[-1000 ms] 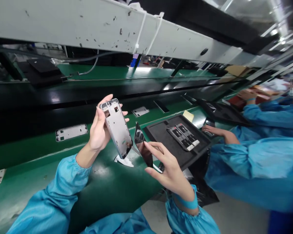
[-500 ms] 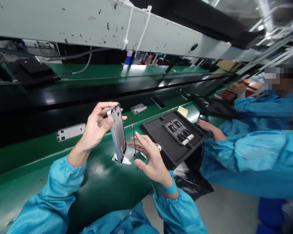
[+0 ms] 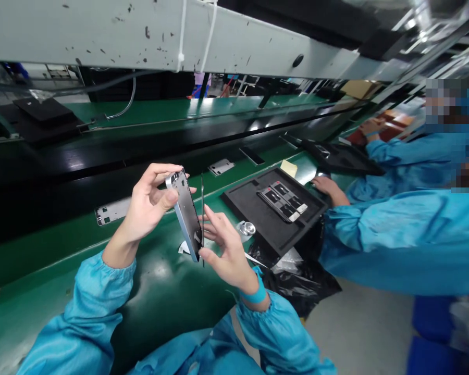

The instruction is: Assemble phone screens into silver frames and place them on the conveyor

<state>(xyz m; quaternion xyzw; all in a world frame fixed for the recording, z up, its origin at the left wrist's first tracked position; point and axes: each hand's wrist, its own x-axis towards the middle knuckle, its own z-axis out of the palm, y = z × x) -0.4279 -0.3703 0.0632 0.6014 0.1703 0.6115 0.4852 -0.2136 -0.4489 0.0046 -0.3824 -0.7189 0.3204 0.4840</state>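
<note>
My left hand grips a phone housing by its upper end, thumb on the near edge and fingers behind. The housing stands tilted, its pale blue side edge towards me and its grey-and-black inner face to the right. My right hand holds a slim dark rod-like tool upright between its fingers, close beside the housing; its exact kind is unclear. The right thumb is at the housing's lower end. A white scrap lies on the green bench, partly hidden behind the housing.
Flat phone plates and a dark panel lie beyond my hands. A black tray at right bears phone parts, near round shiny pieces and a black bag. Co-workers in blue sleeves sit at right.
My right hand and the slim tool have moved left, up against the housing. The right thumb has come to the housing's lower end. The whole view has shifted slightly.
</note>
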